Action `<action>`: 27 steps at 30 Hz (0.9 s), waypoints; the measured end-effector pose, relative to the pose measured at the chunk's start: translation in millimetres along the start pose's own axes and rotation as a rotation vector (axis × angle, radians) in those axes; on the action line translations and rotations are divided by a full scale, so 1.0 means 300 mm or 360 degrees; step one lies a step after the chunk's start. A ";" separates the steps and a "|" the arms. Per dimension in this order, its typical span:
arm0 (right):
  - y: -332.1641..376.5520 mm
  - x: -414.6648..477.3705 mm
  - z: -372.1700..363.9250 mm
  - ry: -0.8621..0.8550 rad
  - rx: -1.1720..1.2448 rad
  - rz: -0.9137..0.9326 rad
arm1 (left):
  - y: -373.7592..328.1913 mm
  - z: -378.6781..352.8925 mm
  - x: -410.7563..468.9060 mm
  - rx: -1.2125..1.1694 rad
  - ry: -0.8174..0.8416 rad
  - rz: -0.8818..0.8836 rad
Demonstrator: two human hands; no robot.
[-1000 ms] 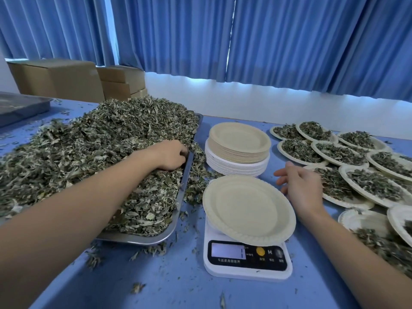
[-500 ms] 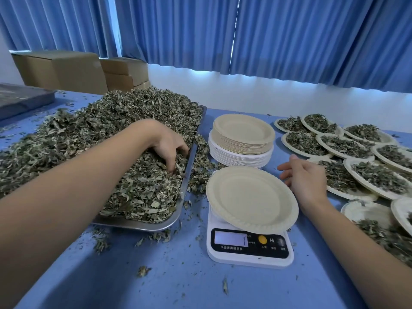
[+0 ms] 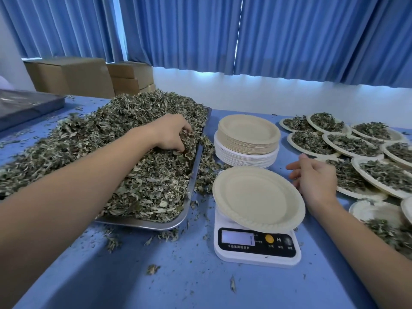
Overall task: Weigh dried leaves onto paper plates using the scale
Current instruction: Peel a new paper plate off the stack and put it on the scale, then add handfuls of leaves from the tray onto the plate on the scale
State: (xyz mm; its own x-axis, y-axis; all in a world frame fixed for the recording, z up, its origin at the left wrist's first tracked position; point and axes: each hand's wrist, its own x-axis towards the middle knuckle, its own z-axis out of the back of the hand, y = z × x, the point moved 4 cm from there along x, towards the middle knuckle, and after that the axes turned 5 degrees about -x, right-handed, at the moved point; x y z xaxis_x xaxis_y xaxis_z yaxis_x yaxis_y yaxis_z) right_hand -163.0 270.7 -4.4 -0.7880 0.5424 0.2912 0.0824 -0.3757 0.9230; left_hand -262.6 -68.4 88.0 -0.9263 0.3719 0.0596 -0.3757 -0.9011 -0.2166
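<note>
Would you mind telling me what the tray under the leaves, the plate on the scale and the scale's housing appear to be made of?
The tray looks like bare metal, probably stainless steel: grey, with a shiny rolled rim. The plate seems moulded paper pulp: matte cream, crimped edge. The scale looks like smooth white plastic with a glossy black panel.

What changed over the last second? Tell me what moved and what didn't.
The left hand dug its fingers down into the dried leaves on the tray and now curls them round a clump near the tray's right edge. Nothing was let go. The right hand stays open beside the paper plate on the scale; that plate is still empty, and the plate stack and filled plates have not moved.
</note>
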 end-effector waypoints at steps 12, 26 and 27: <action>0.014 -0.008 -0.004 0.0021 0.0001 0.0026 | 0.018 0.041 -0.018 -0.0260 -0.0525 0.0120; 0.008 -0.003 -0.007 0.0031 -0.0012 0.0016 | -0.230 0.090 -0.079 -0.0950 -0.0322 -0.0369; 0.008 -0.003 -0.007 0.0031 -0.0010 0.0020 | -0.264 0.070 -0.085 -0.0964 -0.0171 -0.0457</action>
State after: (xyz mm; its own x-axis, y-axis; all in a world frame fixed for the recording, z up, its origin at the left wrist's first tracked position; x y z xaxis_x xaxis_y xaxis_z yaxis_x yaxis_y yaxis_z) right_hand -163.5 267.7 -3.0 -0.7985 0.5230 0.2980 0.0886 -0.3875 0.9176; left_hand -209.9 -11.3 124.0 -0.8014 0.5253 0.2862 -0.5550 -0.4743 -0.6834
